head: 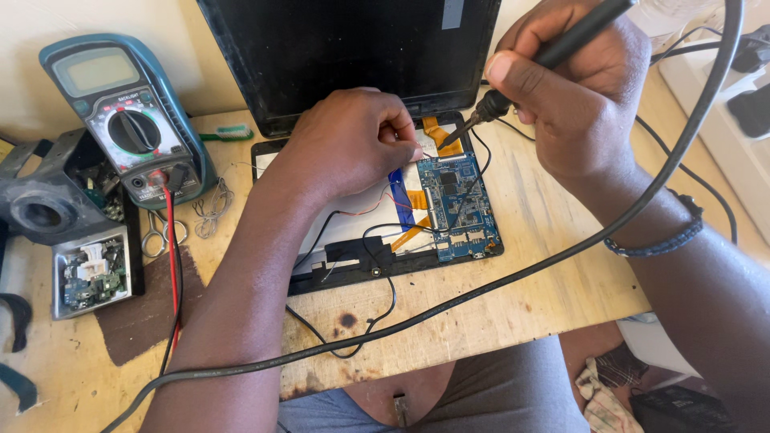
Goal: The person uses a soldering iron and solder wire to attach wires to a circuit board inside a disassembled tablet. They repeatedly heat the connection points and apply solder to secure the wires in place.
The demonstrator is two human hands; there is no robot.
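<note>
From the head camera, you were in the middle of soldering on the opened tablet, which lay flat on the wooden bench just in front of a dark propped-up screen. Your right hand was clenched around the soldering iron, with its tip lowered to the upper edge of the blue circuit board. Your left hand pinched a thin wire just beside that tip, and its fingers were closed tight.

By my judgement, the next move called for a steady touch of tip to wire without bridging nearby contacts.

The tablet had its back off and showed orange ribbon strips, a blue strip and loose black and red wires. Left of the tablet stood a multimeter, with small scissors below it.
</note>
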